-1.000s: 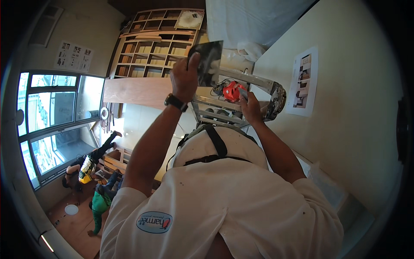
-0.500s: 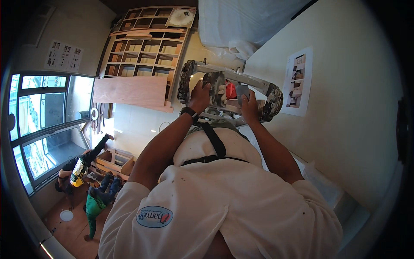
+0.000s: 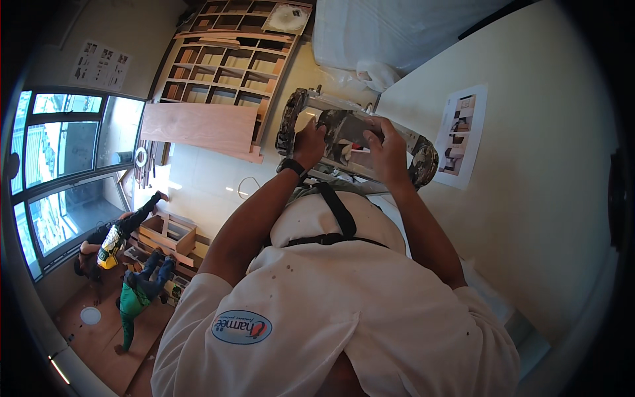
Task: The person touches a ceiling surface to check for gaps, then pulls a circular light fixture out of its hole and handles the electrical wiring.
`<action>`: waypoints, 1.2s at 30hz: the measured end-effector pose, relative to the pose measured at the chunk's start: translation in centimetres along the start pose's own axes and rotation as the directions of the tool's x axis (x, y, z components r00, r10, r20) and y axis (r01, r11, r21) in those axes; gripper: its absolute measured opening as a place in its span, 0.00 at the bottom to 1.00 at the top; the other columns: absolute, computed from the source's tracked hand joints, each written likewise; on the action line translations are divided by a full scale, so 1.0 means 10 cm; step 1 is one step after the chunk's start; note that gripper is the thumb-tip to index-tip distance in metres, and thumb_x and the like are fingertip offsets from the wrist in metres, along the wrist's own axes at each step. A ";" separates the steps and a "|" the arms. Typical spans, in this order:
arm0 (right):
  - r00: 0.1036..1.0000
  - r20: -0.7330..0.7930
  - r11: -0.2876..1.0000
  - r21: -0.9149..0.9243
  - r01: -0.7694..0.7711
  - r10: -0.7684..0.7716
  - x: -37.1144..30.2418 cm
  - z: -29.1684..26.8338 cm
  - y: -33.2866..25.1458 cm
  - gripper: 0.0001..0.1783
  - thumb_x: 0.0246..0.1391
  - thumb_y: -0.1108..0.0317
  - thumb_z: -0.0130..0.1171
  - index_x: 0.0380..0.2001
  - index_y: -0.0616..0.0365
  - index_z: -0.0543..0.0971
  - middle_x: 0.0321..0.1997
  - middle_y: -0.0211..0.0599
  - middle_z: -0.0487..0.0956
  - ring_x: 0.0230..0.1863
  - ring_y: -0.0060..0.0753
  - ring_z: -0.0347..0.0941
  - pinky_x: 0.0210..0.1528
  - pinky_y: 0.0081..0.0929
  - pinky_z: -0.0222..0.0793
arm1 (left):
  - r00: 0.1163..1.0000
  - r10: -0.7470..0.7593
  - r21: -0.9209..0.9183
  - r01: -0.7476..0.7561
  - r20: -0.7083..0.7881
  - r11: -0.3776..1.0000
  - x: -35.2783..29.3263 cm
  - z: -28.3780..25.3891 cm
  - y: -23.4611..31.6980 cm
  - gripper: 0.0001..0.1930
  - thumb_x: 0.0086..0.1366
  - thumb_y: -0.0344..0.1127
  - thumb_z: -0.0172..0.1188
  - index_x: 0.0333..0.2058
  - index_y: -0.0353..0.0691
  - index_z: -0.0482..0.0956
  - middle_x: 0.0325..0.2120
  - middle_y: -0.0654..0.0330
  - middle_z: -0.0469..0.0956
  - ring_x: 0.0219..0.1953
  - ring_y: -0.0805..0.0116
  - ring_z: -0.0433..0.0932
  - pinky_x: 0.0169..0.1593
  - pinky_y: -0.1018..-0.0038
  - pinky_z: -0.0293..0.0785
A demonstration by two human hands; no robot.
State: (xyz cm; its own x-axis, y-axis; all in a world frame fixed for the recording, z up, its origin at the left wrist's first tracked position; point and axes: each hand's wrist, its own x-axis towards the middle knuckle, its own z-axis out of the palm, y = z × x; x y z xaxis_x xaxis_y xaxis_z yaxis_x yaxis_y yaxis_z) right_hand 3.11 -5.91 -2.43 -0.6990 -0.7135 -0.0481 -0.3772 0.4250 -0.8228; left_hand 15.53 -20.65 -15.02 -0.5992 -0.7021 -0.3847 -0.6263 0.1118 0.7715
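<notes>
My left hand (image 3: 309, 143), a dark band at its wrist, is closed on a dark flat board (image 3: 335, 123) smeared with pale patches. Against or just over the board's right side lies a grey flat scraper (image 3: 356, 130). The fingers and thumb of my right hand (image 3: 389, 151) pinch its right edge. Whether scraper and board touch, I cannot tell. Both hands are above the top of a metal stepladder (image 3: 423, 159), whose dark ends are spattered with pale stains. Through its frame, small red and white things show, too partly covered to name.
A wooden shelf frame (image 3: 228, 69) and a reddish panel (image 3: 198, 126) lie at the far left. Printed sheets hang on the right wall (image 3: 529, 152). Plastic sheeting (image 3: 397, 33) covers something at the back. Two people bend near a wooden drawer box (image 3: 169, 231) at lower left.
My right hand has moved left and slightly away from me, bringing the grey scraper to the dark board. My left hand keeps its hold on the board. The view has shifted a little.
</notes>
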 end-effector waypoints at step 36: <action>0.554 0.189 0.405 -0.502 0.764 -0.811 2.46 -0.61 -2.14 0.14 0.45 0.65 0.74 0.18 0.62 0.80 0.20 0.50 0.79 0.25 0.58 0.78 0.35 0.49 0.72 | -0.062 -0.270 -0.192 -0.554 -0.961 0.810 -4.52 -4.00 -0.25 0.11 0.69 0.38 0.67 0.41 0.34 0.83 0.32 0.58 0.84 0.35 0.73 0.85 0.38 0.77 0.83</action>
State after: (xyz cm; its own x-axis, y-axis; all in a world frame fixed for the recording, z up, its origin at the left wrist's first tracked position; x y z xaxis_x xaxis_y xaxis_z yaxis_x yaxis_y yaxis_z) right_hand -9.67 -29.19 17.46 0.0333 -0.8454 0.5331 -0.9920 -0.0931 -0.0857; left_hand 64.15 -17.31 20.76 0.6855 -0.6622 0.3026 -0.0796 0.3449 0.9352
